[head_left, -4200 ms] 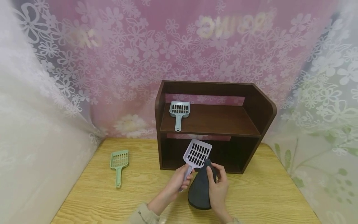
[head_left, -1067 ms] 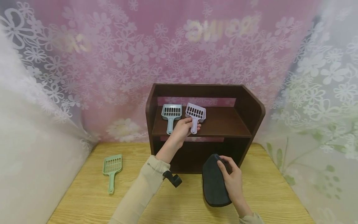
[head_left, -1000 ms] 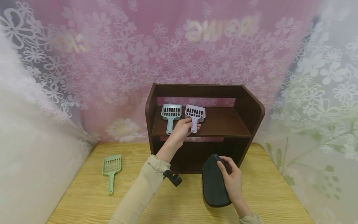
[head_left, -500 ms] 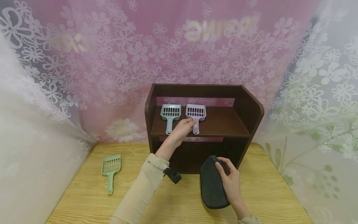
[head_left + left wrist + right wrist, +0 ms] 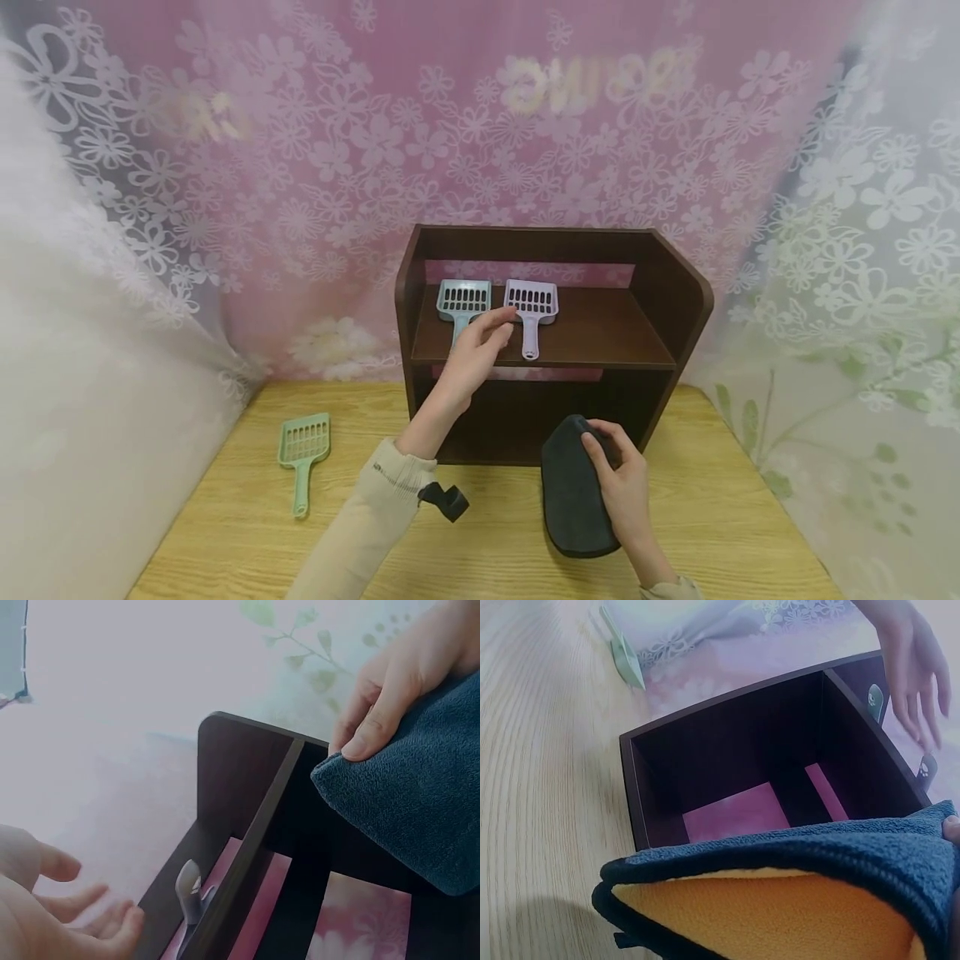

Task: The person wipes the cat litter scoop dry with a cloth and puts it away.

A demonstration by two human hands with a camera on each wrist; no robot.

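Lilac scoop lies on the upper shelf, slotted head toward the back, handle reaching the front edge, just beside the light-blue scoop. Your left hand is empty, fingers loose and slightly bent; the left wrist view shows a gap between them and the lilac handle. Your right hand pinches the dark blue cloth near its top edge, in front of the lower compartment. To do this well, lift your left hand up and toward yourself before swinging it aside, as both handles sit close and a brush could turn either scoop. Keep the cloth low, away from them. The green scoop lies on the table, well apart.
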